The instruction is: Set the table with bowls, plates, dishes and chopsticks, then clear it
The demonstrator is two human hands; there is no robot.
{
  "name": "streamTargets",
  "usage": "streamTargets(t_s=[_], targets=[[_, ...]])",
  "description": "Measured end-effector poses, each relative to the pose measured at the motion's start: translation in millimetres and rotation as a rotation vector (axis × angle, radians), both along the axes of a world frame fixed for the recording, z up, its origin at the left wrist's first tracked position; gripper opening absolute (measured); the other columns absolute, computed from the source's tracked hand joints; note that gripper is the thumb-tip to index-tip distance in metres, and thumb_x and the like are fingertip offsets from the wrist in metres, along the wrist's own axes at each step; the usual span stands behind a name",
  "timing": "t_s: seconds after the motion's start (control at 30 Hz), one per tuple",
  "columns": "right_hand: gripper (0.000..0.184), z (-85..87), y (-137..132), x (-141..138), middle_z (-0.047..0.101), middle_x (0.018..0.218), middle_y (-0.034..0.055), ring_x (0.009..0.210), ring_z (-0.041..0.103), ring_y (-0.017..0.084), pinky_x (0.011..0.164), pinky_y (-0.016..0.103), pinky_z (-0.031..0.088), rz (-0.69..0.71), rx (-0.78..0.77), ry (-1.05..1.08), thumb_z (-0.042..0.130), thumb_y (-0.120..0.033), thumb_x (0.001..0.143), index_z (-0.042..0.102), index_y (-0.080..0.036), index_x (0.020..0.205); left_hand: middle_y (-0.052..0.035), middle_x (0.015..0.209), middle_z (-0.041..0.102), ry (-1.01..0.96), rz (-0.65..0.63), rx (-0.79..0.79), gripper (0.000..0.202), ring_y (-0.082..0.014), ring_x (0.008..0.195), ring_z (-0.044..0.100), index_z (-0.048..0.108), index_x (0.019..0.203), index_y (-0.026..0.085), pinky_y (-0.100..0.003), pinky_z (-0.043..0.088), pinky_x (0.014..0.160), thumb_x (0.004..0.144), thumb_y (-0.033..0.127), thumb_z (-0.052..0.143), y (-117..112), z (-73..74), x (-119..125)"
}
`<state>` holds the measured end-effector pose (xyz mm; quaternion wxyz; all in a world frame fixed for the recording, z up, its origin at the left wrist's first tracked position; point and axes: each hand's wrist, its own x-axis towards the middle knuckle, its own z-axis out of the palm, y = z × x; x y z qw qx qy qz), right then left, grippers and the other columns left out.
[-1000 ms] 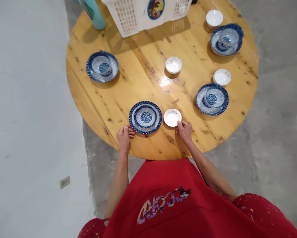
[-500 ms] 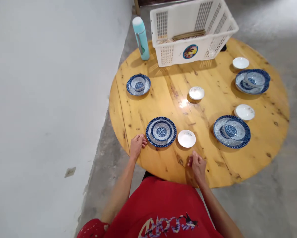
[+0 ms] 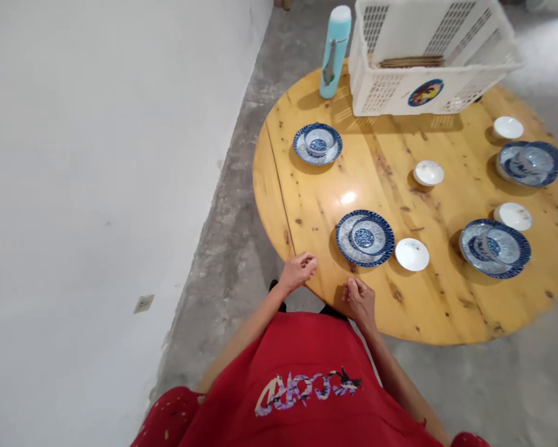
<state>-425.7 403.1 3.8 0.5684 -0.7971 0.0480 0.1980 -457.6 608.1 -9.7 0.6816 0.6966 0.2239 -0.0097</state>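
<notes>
My left hand point(image 3: 300, 270) is at the near left edge of the round wooden table, its fingers loosely curled with nothing seen in them. Just to its right, my right hand point(image 3: 360, 298) hovers over the table's front edge, fingers also bent inward and holding nothing that I can see. Beyond both hands lies a blue-patterned plate point(image 3: 344, 246) with a matching bowl point(image 3: 369, 237) on it. A small white bowl point(image 3: 412, 255) stands beside the plate on the right. Neither hand touches these dishes.
The wooden table point(image 3: 301, 205) carries more blue plate-and-bowl sets and small white bowls. At the back stand a light-blue thermos point(image 3: 334, 53) and a white plastic basket point(image 3: 385, 90) with sticks point(image 3: 411, 62) inside. A white wall point(image 3: 120, 155) runs along the left.
My view has swung left, so the table and dishes appear further right. My right hand has moved left, away from the small white bowl, and is nearer my left hand, which has drawn back from the plate.
</notes>
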Motion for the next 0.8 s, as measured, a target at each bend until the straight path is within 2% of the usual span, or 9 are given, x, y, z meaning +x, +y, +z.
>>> streamTargets(t_s=[0.07,0.2,0.27,0.33,0.4,0.5,0.63,0.8], targets=[[0.039,-1.6,30,-19,0.054,0.052,-0.0018,0.046,0.050,0.014,0.046,0.026,0.040,-0.044,0.011,0.027,0.055,-0.055,0.084,0.057,-0.021,0.066,-0.0011,0.070,0.066,0.020,0.045,0.085,0.021,-0.0129,0.061,0.066,0.065,0.083,0.021,-0.022,0.048,0.056,0.086,0.039,0.056,40,1.4,-37],[0.037,0.6,80,-58,0.054,0.055,-0.0022,0.046,0.051,0.014,0.045,0.025,0.041,-0.018,0.025,0.068,0.055,-0.054,0.084,0.059,-0.019,0.070,-0.0010,0.071,0.067,0.139,0.298,0.181,0.018,-0.0141,0.060,0.066,0.065,0.081,0.022,-0.023,0.048,0.055,0.084,0.037,0.054,121,2.2,-103],[0.036,5.6,98,-70,0.054,0.056,-0.0024,0.046,0.052,0.014,0.046,0.025,0.041,0.019,0.025,0.052,0.056,-0.052,0.084,0.059,-0.019,0.070,-0.0018,0.073,0.069,0.177,0.392,0.204,0.019,-0.0152,0.061,0.066,0.065,0.083,0.022,-0.023,0.049,0.055,0.084,0.037,0.053,150,0.9,-122],[0.035,12.6,111,-74,0.054,0.055,-0.0025,0.045,0.051,0.013,0.046,0.025,0.040,0.036,0.027,0.024,0.056,-0.052,0.085,0.059,-0.020,0.069,-0.0022,0.074,0.070,0.195,0.444,0.216,0.020,-0.0162,0.062,0.067,0.066,0.084,0.023,-0.024,0.049,0.054,0.084,0.037,0.051,167,-2.3,-130],[0.037,21.3,120,-68,0.053,0.053,-0.0025,0.044,0.050,0.013,0.045,0.025,0.040,0.028,0.040,-0.014,0.055,-0.053,0.085,0.057,-0.021,0.068,-0.0023,0.074,0.070,0.195,0.435,0.210,0.021,-0.0169,0.062,0.067,0.067,0.086,0.024,-0.025,0.050,0.053,0.084,0.036,0.050,175,-6.6,-130],[0.038,37.0,127,-45,0.053,0.052,-0.0028,0.044,0.050,0.013,0.045,0.025,0.040,-0.020,0.064,-0.082,0.054,-0.055,0.086,0.058,-0.020,0.070,-0.0028,0.074,0.070,0.171,0.342,0.195,0.023,-0.0173,0.062,0.067,0.067,0.087,0.023,-0.025,0.050,0.054,0.083,0.038,0.050,178,-9.4,-118],[0.037,54.7,129,-6,0.056,0.057,-0.0026,0.046,0.053,0.012,0.048,0.024,0.043,-0.092,0.046,-0.189,0.055,-0.053,0.087,0.061,-0.019,0.076,-0.0032,0.075,0.070,0.167,0.218,0.188,0.027,-0.0173,0.063,0.067,0.066,0.089,0.020,-0.025,0.051,0.055,0.082,0.040,0.049,185,-1.1,-92],[0.033,63.2,127,41,0.056,0.056,-0.0022,0.046,0.054,0.012,0.048,0.023,0.043,-0.224,-0.020,-0.257,0.053,-0.047,0.088,0.060,-0.018,0.073,-0.0035,0.078,0.071,0.134,0.138,0.241,0.034,-0.0177,0.066,0.068,0.066,0.093,0.019,-0.026,0.052,0.058,0.082,0.047,0.050,213,9.9,-44]])
